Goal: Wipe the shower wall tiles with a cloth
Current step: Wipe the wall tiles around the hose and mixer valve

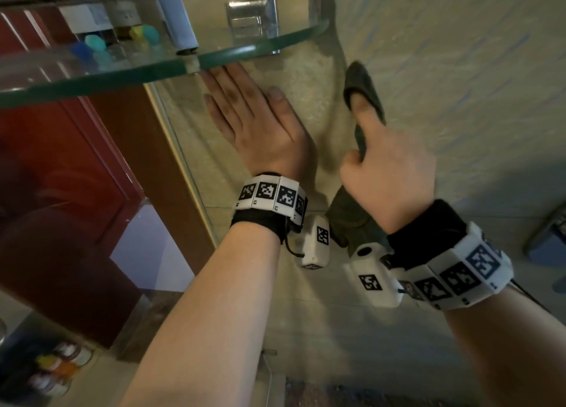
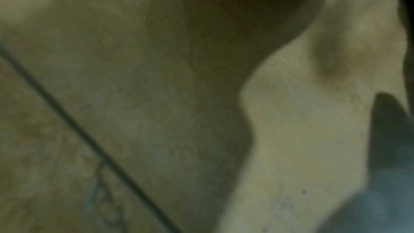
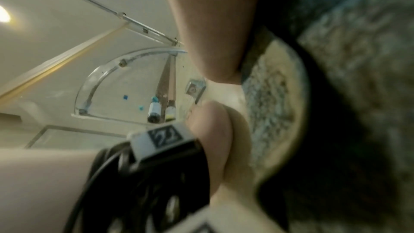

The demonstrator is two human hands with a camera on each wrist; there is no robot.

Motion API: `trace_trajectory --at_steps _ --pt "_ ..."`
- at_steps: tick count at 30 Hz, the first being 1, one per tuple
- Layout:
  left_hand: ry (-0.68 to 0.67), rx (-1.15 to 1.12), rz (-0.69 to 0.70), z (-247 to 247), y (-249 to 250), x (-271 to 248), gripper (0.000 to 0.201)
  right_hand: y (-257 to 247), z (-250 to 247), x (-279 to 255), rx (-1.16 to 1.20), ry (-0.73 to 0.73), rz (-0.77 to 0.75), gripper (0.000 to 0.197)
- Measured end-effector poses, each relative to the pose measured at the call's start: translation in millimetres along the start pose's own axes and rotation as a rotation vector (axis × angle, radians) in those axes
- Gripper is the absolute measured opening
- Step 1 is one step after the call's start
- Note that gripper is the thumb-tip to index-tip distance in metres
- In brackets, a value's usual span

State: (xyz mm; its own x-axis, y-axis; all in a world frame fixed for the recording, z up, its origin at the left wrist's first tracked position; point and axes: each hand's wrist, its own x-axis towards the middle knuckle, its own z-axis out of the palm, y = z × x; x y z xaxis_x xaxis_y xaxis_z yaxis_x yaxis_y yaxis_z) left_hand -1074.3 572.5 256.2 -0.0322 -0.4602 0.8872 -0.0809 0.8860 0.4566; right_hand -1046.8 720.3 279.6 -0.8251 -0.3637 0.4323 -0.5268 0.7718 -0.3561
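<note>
We press our left hand (image 1: 260,125) flat on the beige wall tiles (image 1: 459,79), fingers straight and close together, just under the glass corner shelf (image 1: 171,69). At three o'clock from it, our right hand (image 1: 389,167) grips a dark olive-green cloth (image 1: 364,88), thumb pinning the nubby, crumpled fabric, which lies against the tiles.

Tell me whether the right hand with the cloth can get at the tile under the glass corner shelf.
Probably not yet: the left hand lies flat on that tile just below the glass corner shelf, blocking the right hand and its dark cloth.
</note>
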Motion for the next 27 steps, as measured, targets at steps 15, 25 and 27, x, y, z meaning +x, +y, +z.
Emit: trace_trajectory --at_steps 15,25,27 --pt "0.018 0.031 0.022 -1.5 1.1 1.1 0.059 -8.2 27.5 -22.9 -0.032 -0.091 0.081 0.087" --pt "0.019 0.027 0.0 -2.6 3.7 0.9 0.059 1.4 -10.0 -0.1 -0.041 0.01 0.051 0.079" --pt "0.021 0.026 -0.001 -2.5 3.7 0.9 0.059 3.9 -14.0 1.5 -0.031 0.036 0.08 0.081"
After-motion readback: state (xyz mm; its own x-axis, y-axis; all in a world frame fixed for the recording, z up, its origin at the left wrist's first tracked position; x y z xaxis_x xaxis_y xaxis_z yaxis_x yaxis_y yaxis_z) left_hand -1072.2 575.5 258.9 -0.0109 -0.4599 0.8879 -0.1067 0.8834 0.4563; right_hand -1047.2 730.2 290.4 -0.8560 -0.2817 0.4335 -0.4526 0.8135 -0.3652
